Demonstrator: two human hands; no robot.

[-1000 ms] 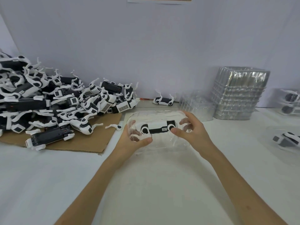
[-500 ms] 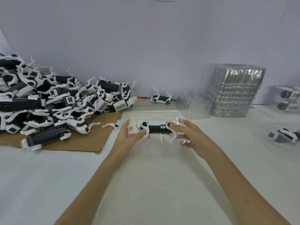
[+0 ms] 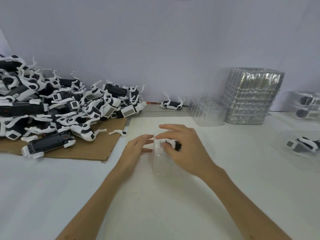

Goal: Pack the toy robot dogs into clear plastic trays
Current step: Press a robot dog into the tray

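**Dog going into tray, mid-tabletop**

Right hand (image 3: 183, 151) curls over the toy robot dog (image 3: 177, 146) and grips it inside the clear plastic tray (image 3: 160, 166), likely seating it in the moulded pocket. Left hand (image 3: 136, 148), fingers straight, braces the tray's left end, probably because thin glossy plastic slides. The hard black-and-white dog pile (image 3: 69, 110) sits on cardboard (image 3: 83, 151) at the left edge. Nested tray stack (image 3: 251, 101) is back right.

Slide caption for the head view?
Right hand over a toy robot dog in a clear tray; left hand at its side.

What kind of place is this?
Probably a toy packing bench: a heap of toy robot dogs on cardboard, stacked clear plastic trays, and packed trays at the right.
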